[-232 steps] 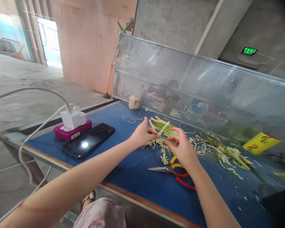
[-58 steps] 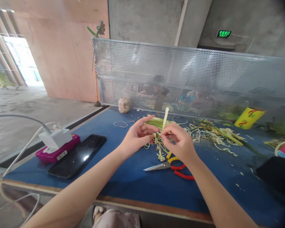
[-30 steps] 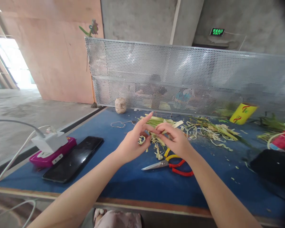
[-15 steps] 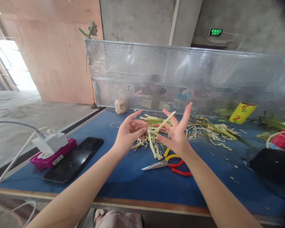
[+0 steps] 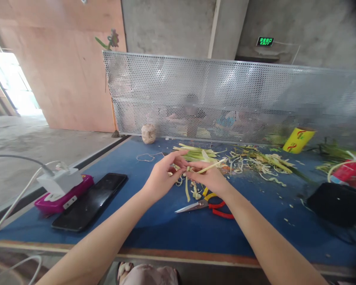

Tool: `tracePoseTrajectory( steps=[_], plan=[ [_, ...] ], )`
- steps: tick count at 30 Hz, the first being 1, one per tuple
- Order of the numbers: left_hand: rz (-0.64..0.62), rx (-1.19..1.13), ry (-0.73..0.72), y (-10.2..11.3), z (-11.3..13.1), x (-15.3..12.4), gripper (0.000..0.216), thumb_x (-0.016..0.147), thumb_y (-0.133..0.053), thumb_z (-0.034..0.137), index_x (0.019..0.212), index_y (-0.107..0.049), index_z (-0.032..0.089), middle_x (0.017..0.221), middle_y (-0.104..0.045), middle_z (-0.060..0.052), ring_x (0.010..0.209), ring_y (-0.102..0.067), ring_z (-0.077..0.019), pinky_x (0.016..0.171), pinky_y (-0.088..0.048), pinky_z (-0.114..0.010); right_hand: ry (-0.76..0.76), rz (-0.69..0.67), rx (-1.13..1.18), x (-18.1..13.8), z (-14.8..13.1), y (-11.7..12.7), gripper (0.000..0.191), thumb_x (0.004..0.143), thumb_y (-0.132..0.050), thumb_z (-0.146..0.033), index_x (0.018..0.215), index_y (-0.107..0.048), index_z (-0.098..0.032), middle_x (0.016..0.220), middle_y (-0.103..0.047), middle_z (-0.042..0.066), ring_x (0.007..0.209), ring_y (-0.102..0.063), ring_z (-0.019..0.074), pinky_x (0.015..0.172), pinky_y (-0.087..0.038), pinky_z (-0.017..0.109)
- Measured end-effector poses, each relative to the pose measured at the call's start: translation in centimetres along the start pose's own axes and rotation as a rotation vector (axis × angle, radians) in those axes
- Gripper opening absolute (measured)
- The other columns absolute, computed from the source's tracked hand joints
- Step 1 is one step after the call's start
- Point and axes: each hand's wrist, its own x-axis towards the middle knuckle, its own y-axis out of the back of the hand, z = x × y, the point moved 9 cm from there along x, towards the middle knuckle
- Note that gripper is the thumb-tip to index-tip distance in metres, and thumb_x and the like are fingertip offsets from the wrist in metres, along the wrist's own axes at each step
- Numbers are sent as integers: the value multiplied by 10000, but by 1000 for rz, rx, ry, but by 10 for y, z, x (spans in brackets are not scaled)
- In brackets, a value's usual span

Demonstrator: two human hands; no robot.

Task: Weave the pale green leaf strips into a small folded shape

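Both of my hands meet above the blue table (image 5: 172,225). My left hand (image 5: 163,178) has its fingers curled and pinches the end of a pale plant strip (image 5: 211,166). My right hand (image 5: 210,178) is closed on the same strip, which sticks out to the right past its fingers. A loose peeling hangs down between the hands. Under them lie pale trimmings, and red-and-yellow scissors (image 5: 206,204) rest just below my right wrist. A bundle of trimmed stalks (image 5: 192,152) lies behind my hands.
A black phone (image 5: 90,202) and a pink power bank (image 5: 62,194) with a white charger lie at the left. Green scraps (image 5: 267,162), a yellow pack (image 5: 298,140) and a black object (image 5: 332,204) are at the right. A perforated metal screen (image 5: 225,99) backs the table; people sit behind it.
Half a second ago my right hand's fingers were spread wide with the strip across them. Both hands have come down and closed on the strip.
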Motion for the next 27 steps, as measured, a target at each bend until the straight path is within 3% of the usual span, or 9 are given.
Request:
tracePoseTrajectory(
  steps=[4, 10, 17, 19, 23, 27],
  plan=[
    [51, 138, -69, 8, 6, 1, 367, 747, -520, 127, 1099, -548, 225, 878, -600, -46, 792, -556, -141, 640, -458, -247, -37, 63, -32, 0, 2, 8, 194, 727, -597, -351, 841, -644, -201, 513, -465, -43, 416, -403, 74, 379, -323, 207],
    [237, 285, -139, 33, 13, 4, 348, 747, -508, 101, 1063, -578, 229, 842, -562, -32, 738, -539, -120, 611, -446, -221, -135, 58, 8, 0, 6, 11, 193, 714, -604, -350, 624, -560, -184, 459, -429, -53, 409, -423, 83, 409, -363, 225],
    [274, 222, -81, 32, 1, 4, 417, 738, -562, 201, 1148, -481, 205, 879, -549, -41, 823, -535, -145, 682, -448, -261, -137, -1, 135, 1, 13, 3, 173, 693, -627, -305, 812, -594, -184, 523, -482, -50, 388, -379, 61, 385, -338, 216],
    [233, 163, 17, 26, -9, 4, 565, 705, -612, 256, 1217, -387, 175, 879, -558, -50, 810, -545, -155, 652, -445, -269, -125, 36, 166, 2, 15, 6, 181, 697, -620, -328, 798, -583, -181, 506, -475, -55, 385, -385, 66, 379, -331, 215],
    [0, -86, 282, -3, -33, 1, 734, 672, -651, 262, 1273, -254, 119, 744, -597, -23, 685, -561, -131, 607, -435, -260, -109, 92, 227, 3, 15, 10, 194, 707, -610, -342, 791, -579, -170, 527, -514, -45, 400, -421, 68, 399, -335, 214],
    [-74, -266, 379, -16, -37, -3, 815, 636, -682, 225, 1294, -210, 126, 650, -600, 16, 524, -507, -85, 513, -405, -225, -106, 136, 289, 3, 15, 12, 209, 692, -628, -336, 792, -575, -160, 506, -508, -51, 392, -417, 62, 407, -336, 214]
  ],
)
